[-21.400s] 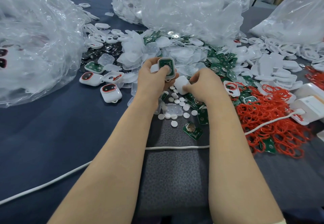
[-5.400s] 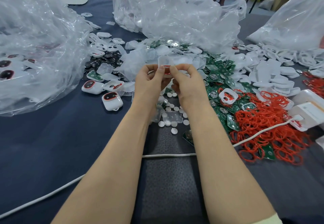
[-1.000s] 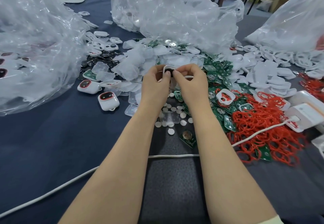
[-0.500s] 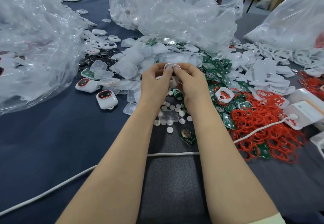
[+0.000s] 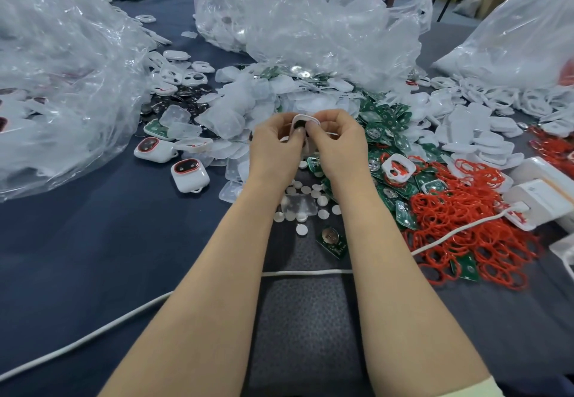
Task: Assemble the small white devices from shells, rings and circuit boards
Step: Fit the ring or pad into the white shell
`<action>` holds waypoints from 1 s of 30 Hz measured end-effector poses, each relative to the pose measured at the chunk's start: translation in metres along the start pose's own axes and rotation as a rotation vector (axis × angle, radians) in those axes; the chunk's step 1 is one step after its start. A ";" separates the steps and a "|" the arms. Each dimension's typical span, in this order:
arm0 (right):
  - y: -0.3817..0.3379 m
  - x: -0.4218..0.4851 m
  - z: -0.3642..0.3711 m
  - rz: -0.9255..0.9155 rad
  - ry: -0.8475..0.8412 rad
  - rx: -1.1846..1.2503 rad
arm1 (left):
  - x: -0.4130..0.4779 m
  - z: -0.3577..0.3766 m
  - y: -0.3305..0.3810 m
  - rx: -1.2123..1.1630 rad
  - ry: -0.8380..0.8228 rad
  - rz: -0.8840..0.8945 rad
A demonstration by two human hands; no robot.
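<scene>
Clearly early days: one device in hand, two finished, heaps of parts to go.

Both the left hand point(image 5: 276, 148) and the right hand point(image 5: 340, 143) hold a small white plastic shell with a dark oval window point(image 5: 306, 119) up over the piles, fingers point(image 5: 327, 117) curled and pinching its edges. Two finished white devices with red-ringed windows point(image 5: 190, 175) lie to the left on the dark blue tabletop point(image 5: 93, 225). The tangled red rubber rings point(image 5: 466, 219), green circuit boards point(image 5: 388, 123) and loose white shell halves point(image 5: 484, 138) suggest most of the work is ahead.
</scene>
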State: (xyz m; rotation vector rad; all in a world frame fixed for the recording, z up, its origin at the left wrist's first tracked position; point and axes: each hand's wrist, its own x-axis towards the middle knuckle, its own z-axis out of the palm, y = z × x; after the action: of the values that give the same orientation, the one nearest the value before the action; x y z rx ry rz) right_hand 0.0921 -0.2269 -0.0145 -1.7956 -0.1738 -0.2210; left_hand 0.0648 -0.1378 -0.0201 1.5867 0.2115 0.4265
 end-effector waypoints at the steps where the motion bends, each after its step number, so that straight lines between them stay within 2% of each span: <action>1: 0.001 0.000 -0.001 0.001 0.008 0.003 | 0.000 0.001 0.000 0.024 -0.018 0.012; 13: -0.003 -0.003 -0.001 0.002 -0.045 -0.029 | -0.005 0.000 0.003 -0.074 0.024 -0.067; 16: -0.003 -0.005 0.001 -0.005 -0.030 -0.021 | -0.004 0.001 0.003 0.071 0.068 0.038; 20: -0.004 -0.009 0.005 -0.090 0.078 -0.076 | -0.003 -0.002 0.003 0.202 0.273 0.184; 22: -0.008 -0.008 0.003 -0.032 0.064 -0.013 | -0.002 -0.004 0.002 0.236 0.325 0.263; 26: -0.013 -0.004 -0.001 0.263 -0.094 0.306 | -0.008 0.000 0.004 0.316 0.233 0.380; 28: -0.012 -0.004 -0.004 0.241 -0.116 0.298 | -0.009 0.002 0.003 0.310 0.194 0.360; 30: -0.009 -0.004 -0.007 0.107 -0.114 0.135 | -0.008 0.000 0.003 0.244 0.176 0.272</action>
State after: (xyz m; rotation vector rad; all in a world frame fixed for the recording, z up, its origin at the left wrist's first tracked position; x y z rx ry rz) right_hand 0.0862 -0.2318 -0.0053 -1.6782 -0.1693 -0.0301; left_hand 0.0577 -0.1411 -0.0185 1.8265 0.1869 0.7774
